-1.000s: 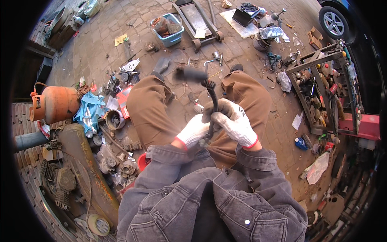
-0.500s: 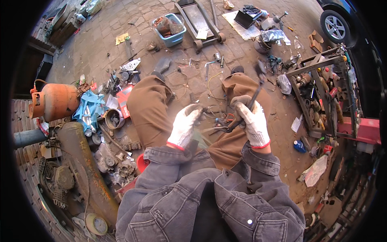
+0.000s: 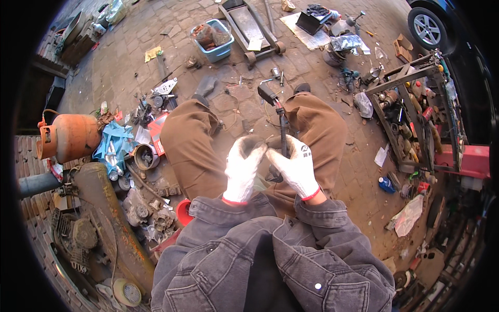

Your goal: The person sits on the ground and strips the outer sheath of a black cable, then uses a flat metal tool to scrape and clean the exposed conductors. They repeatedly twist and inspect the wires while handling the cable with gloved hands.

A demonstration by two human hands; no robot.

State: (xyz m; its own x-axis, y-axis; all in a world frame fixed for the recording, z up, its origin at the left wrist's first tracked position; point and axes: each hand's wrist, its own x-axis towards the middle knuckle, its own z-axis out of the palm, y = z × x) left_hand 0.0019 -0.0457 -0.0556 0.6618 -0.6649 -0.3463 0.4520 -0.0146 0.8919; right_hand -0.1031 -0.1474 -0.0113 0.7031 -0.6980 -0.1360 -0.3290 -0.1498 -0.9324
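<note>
Both hands wear white gloves with dirty dark fingertips and red cuffs, and they meet in front of my knees. My right hand [image 3: 293, 169] is closed round a wiring harness in black corrugated sleeve [image 3: 284, 130]. Its black connector [image 3: 268, 94] sticks up beyond the fingers, with a bit of red below it. Another dark end shows under the right palm. My left hand [image 3: 242, 169] is closed in a pinch, fingertips against those of the right. What it pinches is mostly hidden; a thin wire end seems to show where the fingertips meet.
Metal parts and a red bowl [image 3: 183, 211] lie at my left, near an orange gas cylinder [image 3: 78, 134]. Ahead stand a blue tub [image 3: 218, 52] and a floor jack [image 3: 249, 31]. A cluttered metal frame [image 3: 405, 119] and a car wheel [image 3: 427, 28] are at right.
My hands have come together from apart, the right moving left. The harness has swung from a slant to nearly upright, its connector now farther left. The loose wires between the hands are now covered.
</note>
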